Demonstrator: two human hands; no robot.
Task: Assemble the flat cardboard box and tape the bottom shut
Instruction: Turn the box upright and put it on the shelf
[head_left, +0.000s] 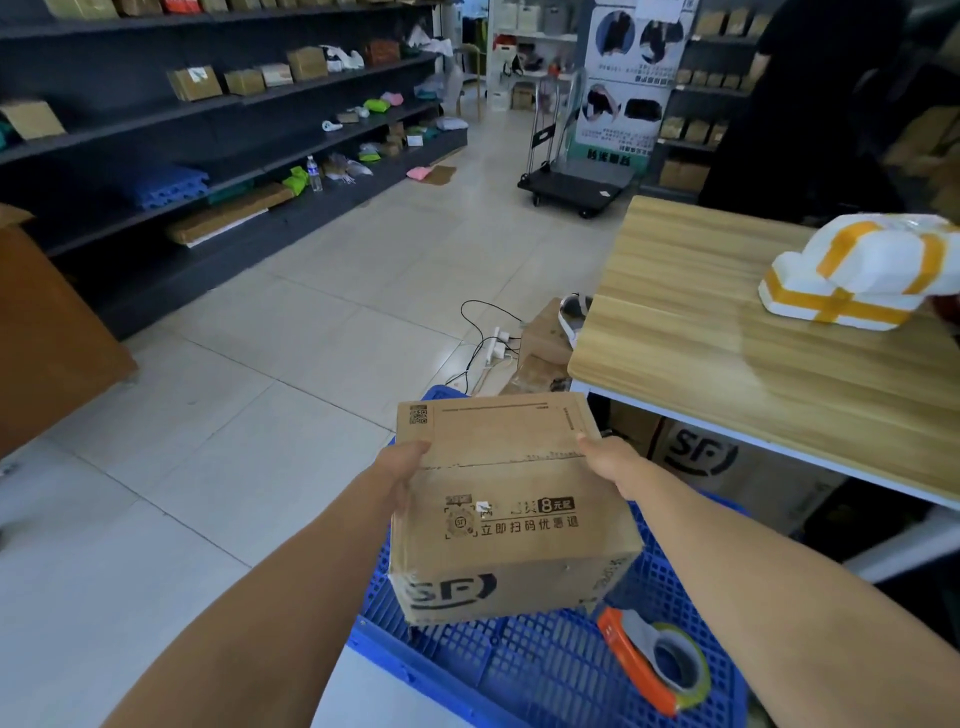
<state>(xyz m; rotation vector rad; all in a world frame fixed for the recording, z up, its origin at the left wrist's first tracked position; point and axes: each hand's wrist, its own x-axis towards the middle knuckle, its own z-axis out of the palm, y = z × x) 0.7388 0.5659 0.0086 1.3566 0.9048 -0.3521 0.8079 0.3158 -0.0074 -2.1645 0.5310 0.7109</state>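
A brown cardboard box (511, 512) with printed SF logos is folded into shape and held in the air above a blue plastic pallet (545, 670). My left hand (402, 475) grips its left side, thumb on the top face. My right hand (610, 462) holds its right edge. The top flaps lie closed along a middle seam. An orange and grey tape dispenser (657, 662) with a roll of tape lies on the pallet, just right of and below the box.
A wooden table (727, 322) stands to the right, with a white parcel (862, 270) wrapped in yellow tape on it and SF boxes (696, 457) beneath. Dark shelves (208, 130) line the left wall. A power strip with cables (493, 345) and a platform trolley (576, 184) sit on the tiled floor.
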